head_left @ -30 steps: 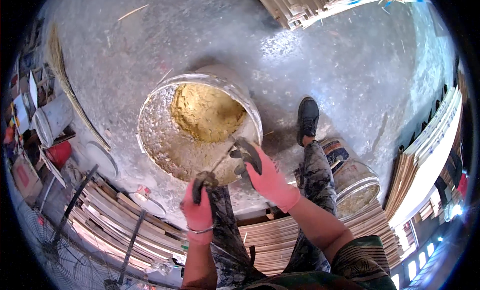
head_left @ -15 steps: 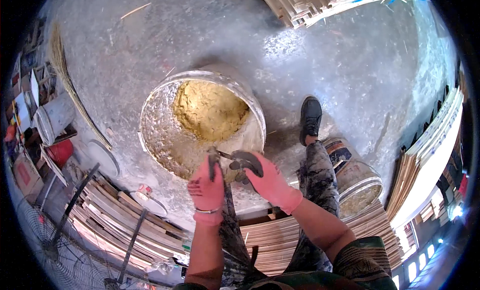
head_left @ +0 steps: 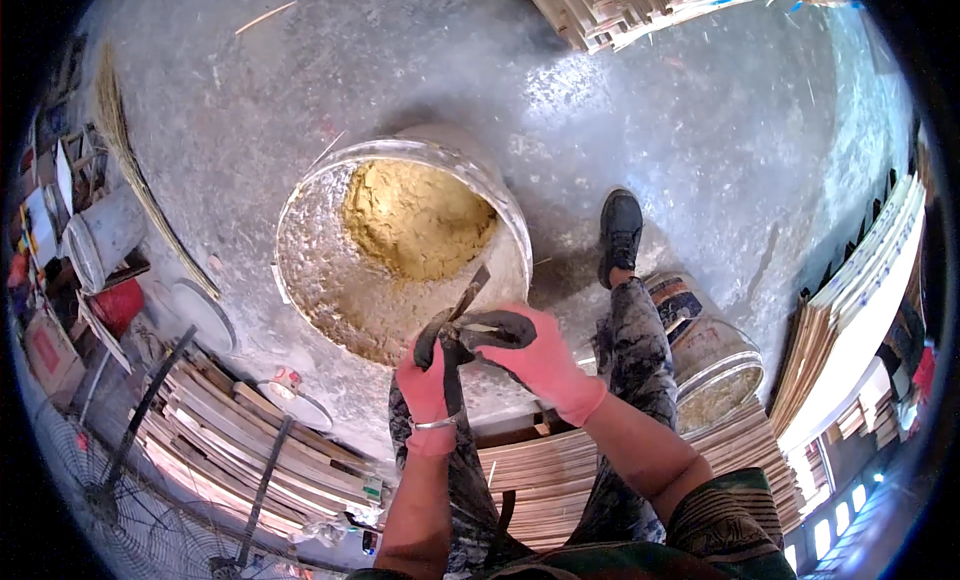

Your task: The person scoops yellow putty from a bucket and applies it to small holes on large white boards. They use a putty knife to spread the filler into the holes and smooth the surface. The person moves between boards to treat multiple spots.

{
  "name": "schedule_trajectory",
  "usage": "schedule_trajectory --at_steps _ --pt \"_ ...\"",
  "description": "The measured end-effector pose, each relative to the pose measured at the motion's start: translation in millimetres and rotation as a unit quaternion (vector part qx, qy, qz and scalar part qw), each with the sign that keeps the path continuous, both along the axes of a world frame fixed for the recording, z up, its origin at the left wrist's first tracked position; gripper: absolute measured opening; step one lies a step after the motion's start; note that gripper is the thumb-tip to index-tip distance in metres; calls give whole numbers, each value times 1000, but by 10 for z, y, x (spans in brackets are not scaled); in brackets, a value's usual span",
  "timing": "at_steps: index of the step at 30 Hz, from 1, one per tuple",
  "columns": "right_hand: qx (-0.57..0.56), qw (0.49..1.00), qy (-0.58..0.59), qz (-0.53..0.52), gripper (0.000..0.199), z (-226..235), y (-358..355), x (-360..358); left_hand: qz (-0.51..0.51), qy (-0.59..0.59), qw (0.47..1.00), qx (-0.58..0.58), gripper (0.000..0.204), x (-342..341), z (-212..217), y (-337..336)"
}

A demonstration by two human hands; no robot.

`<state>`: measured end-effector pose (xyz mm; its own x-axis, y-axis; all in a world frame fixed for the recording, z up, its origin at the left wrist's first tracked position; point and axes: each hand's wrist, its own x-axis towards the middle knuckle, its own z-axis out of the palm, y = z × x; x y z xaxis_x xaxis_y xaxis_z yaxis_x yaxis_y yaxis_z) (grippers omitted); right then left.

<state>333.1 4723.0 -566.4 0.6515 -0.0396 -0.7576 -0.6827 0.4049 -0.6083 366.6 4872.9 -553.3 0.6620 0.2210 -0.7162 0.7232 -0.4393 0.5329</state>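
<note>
1. Two gloved hands meet above the near edge of a large bucket (head_left: 305,255), working over a narrow flat tool (head_left: 470,291) in a concrete-floored workspace.

2. Slim, dark and brownish, the tool's blade looks dull and smeared; its free end slants up and to the right, above the mouth of the bucket, while its lower end disappears among the fingers.

3. Left hand (head_left: 428,372), in a pink glove with dark fingers, is curled nearly closed around the tool's lower end, a pale band circling the wrist.

4. Right hand (head_left: 540,355), gloved alike, has its fingers bent and drawn close together beside the left; a pale strip (head_left: 480,327) shows at its fingertips. Whether that strip is part of the tool, or how firmly the hand grips it, cannot be told.

5. Below them, yellow-tan paste (head_left: 415,220), lumpy and thick, fills the far part of the bucket, with paler residue crusting the inner wall.

6. Flanking the scene: a dark shoe (head_left: 621,235), a smaller bucket (head_left: 700,325) to the right, and a straw broom (head_left: 135,170) at far left.
</note>
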Motion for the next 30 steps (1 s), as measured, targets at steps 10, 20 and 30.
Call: schedule_trajectory --at_steps 10,20,30 --pt "147 977 79 -136 45 10 -149 -92 -392 -131 831 371 23 1026 -778 371" --pt "136 981 101 -98 36 -118 -177 -369 -426 -30 846 319 43 1464 -2154 253" --pt "159 984 76 -33 40 -120 -129 -358 -540 -41 803 249 34 754 -2119 146"
